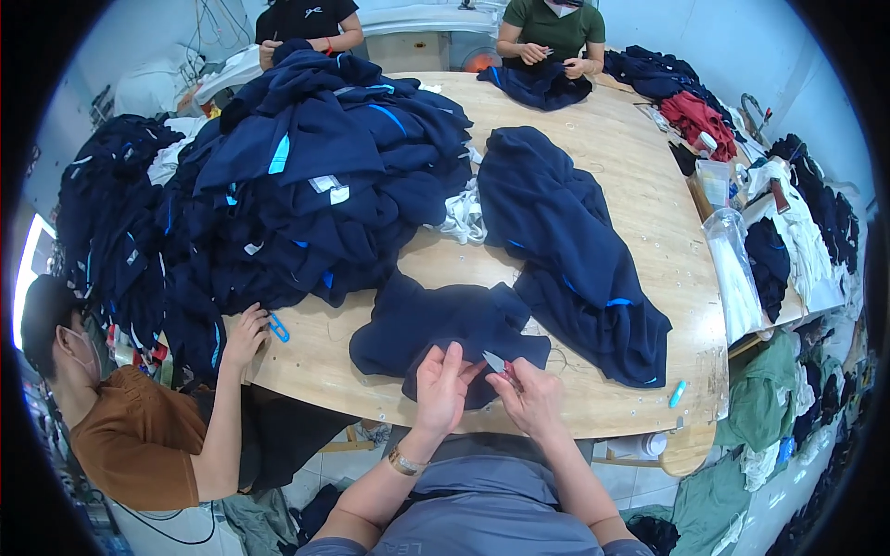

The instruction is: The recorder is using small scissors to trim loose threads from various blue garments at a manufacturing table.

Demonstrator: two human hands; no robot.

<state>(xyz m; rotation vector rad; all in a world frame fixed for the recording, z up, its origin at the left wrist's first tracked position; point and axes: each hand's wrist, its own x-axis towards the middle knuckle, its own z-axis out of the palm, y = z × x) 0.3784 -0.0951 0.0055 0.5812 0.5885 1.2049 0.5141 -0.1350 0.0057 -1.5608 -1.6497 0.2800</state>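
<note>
A dark navy garment [436,320] lies spread on the table right in front of me, its near part drawn up between my hands. My left hand [441,389] is at its near edge, thumb up, with the cloth gripped by fingers that are partly hidden. In my right hand [530,398] is a pair of small thread snips [495,361] with pointed metal blades and a reddish handle. The blades point up and left, close to the left hand's fingertips and over the cloth.
A tall heap of navy garments [315,176] covers the table's left side. Another navy garment [575,250] lies right of centre. A blue cutter [278,326] is by a co-worker's hand [247,335] at left; a turquoise tool [679,394] lies at right. Two people work across the table [649,213].
</note>
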